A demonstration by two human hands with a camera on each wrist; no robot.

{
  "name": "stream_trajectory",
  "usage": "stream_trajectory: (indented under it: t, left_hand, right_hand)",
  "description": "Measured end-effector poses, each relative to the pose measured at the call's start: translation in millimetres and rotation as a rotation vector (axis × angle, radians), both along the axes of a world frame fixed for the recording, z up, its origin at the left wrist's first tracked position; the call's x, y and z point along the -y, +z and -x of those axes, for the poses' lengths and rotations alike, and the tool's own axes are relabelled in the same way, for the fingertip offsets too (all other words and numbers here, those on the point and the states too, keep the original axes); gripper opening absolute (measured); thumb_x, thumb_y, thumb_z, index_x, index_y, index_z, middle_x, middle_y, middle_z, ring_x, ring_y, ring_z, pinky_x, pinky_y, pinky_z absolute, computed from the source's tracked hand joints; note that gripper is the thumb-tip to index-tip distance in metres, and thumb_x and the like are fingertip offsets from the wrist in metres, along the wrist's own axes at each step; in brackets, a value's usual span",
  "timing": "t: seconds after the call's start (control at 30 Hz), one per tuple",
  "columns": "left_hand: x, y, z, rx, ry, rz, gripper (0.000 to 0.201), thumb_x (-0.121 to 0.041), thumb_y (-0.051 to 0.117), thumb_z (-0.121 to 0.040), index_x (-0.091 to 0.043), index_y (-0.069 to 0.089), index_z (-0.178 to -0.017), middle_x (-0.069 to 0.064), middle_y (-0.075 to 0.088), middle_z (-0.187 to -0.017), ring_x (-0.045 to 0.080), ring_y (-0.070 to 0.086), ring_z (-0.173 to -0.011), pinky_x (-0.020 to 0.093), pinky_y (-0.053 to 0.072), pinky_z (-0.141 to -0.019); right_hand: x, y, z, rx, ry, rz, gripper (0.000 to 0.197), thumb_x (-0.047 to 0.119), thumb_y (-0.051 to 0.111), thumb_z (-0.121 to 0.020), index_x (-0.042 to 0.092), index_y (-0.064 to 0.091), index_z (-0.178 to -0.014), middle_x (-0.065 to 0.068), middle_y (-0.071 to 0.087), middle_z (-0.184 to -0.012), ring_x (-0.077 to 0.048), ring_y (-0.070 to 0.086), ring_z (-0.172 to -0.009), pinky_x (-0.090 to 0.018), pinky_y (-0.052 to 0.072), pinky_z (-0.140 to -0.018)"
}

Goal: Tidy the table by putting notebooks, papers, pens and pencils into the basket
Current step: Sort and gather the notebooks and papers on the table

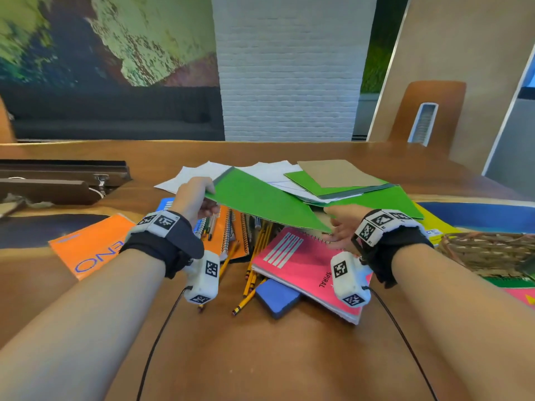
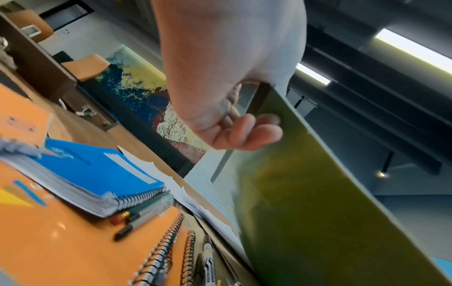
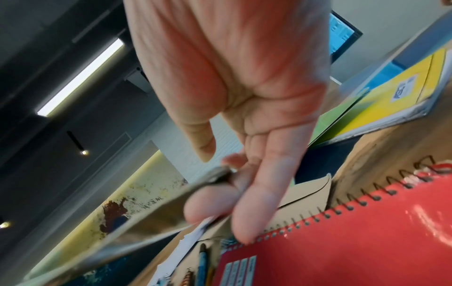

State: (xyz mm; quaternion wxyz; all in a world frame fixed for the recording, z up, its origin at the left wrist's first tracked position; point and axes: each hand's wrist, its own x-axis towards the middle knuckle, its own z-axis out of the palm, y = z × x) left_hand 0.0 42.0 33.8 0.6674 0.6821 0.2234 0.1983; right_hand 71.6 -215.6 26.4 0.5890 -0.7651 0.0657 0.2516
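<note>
both hands are on the green notebook, lifted clear of the pile and tilted. the left hand pinches its far-left corner, thumb on top and fingers curled beneath, plain in the left wrist view. the right hand meets the near corner with fingers mostly straight; the right wrist view suggests the edge is nipped between thumb and fingers, though blur makes that unsure. under the notebook lie yellow pencils, a pink spiral notebook, two orange spiral notebooks, a blue notebook and a blue eraser. further out sit an orange book, loose white papers, a second green folder with brown card on it, and a yellow notebook. the wicker basket stands at the right edge of the table. this looks like the pick-up step, early in the tidying. next the notebook must swing right and go down flat or edgewise into the basket.
</note>
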Motion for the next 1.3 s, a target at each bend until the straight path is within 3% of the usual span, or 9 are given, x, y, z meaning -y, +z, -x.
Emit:
stream_trajectory:
  t: [0.2,0.33,0.4,0.47,0.57,0.73,0.9,1.1,1.3]
  left_hand:
    - [-1,8,38,0.092,-0.187,-0.057,0.001,-0.006,0.042,-0.071,-0.005,0.042,-0.071,0.004,0.047,-0.060,0.009,0.045,-0.037,0.014,0.035,-0.038]
    - [0,7,56,0.090,-0.275,-0.058,0.031,-0.009,0.040,-0.051,-0.006,0.045,-0.081,0.004,0.045,-0.068,0.010,0.049,-0.045,0.014,0.038,-0.040]
    - [1,5,56,0.057,-0.318,-0.064,0.046,-0.007,0.040,-0.049,-0.003,0.053,-0.093,0.005,0.054,-0.073,0.016,0.055,-0.054,0.018,0.045,-0.044]
    - [6,3,53,0.004,-0.336,-0.140,0.045,-0.004,0.044,-0.054,-0.004,0.057,-0.096,0.009,0.056,-0.077,0.021,0.055,-0.060,0.022,0.046,-0.051]
    - [18,-4,36,-0.088,-0.256,-0.374,0.015,0.001,0.053,-0.077,-0.006,0.057,-0.089,0.011,0.058,-0.083,0.024,0.055,-0.074,0.030,0.047,-0.065]
    - [49,-14,6,-0.092,-0.069,-0.563,0.055,-0.021,0.068,-0.080,0.000,0.041,-0.123,0.014,0.055,-0.115,0.032,0.054,-0.110,0.045,0.047,-0.094]
    - [96,2,-4,-0.152,0.045,-0.689,0.085,-0.041,0.057,-0.091,0.007,0.013,-0.145,0.024,0.027,-0.147,0.037,0.029,-0.137,0.042,0.028,-0.112]
    - [152,37,4,-0.017,-0.215,-0.901,0.082,-0.060,0.046,-0.088,-0.003,0.028,-0.145,0.017,0.039,-0.147,0.028,0.038,-0.134,0.034,0.032,-0.107]
    - [159,59,13,0.209,-0.140,-0.914,0.045,-0.053,0.053,-0.089,-0.013,0.064,-0.107,0.008,0.069,-0.105,0.025,0.060,-0.100,0.028,0.043,-0.079]
  right_hand:
    - [2,16,31,0.016,0.039,0.005,0.022,0.024,0.050,-0.096,0.004,0.045,-0.103,-0.010,0.044,-0.076,-0.026,0.063,-0.053,-0.032,0.054,-0.051]
    - [15,16,42,0.038,0.063,0.030,0.040,0.016,0.047,-0.098,-0.002,0.042,-0.133,-0.006,0.051,-0.083,-0.028,0.060,-0.099,-0.034,0.042,-0.104]
    - [19,14,43,0.072,0.050,0.049,0.023,0.008,0.051,-0.095,-0.002,0.053,-0.116,-0.017,0.060,-0.108,-0.031,0.060,-0.103,-0.039,0.045,-0.097]
    - [21,17,43,0.159,-0.017,0.014,0.006,0.001,0.058,-0.089,0.003,0.053,-0.091,-0.024,0.060,-0.117,-0.036,0.062,-0.099,-0.049,0.047,-0.095]
    - [32,8,14,0.382,-0.107,-0.016,0.021,0.004,0.062,-0.086,0.006,0.055,-0.106,-0.021,0.060,-0.121,-0.037,0.060,-0.108,-0.055,0.049,-0.092]
    - [41,29,26,0.540,-0.127,-0.110,0.026,-0.008,0.052,-0.082,0.018,0.057,-0.086,-0.016,0.063,-0.105,-0.031,0.059,-0.098,-0.054,0.047,-0.094]
    - [49,35,31,0.577,-0.065,-0.112,0.050,-0.009,0.055,-0.083,0.008,0.049,-0.129,-0.011,0.060,-0.121,-0.029,0.058,-0.109,-0.049,0.045,-0.099]
    - [32,47,43,0.652,0.132,-0.214,0.046,-0.013,0.055,-0.083,-0.003,0.049,-0.128,-0.020,0.061,-0.118,-0.016,0.062,-0.079,-0.019,0.054,-0.063]
    - [14,56,50,0.705,0.400,-0.275,0.081,0.000,0.061,-0.059,0.015,0.042,-0.136,0.000,0.064,-0.105,-0.006,0.062,-0.090,-0.031,0.053,-0.088]
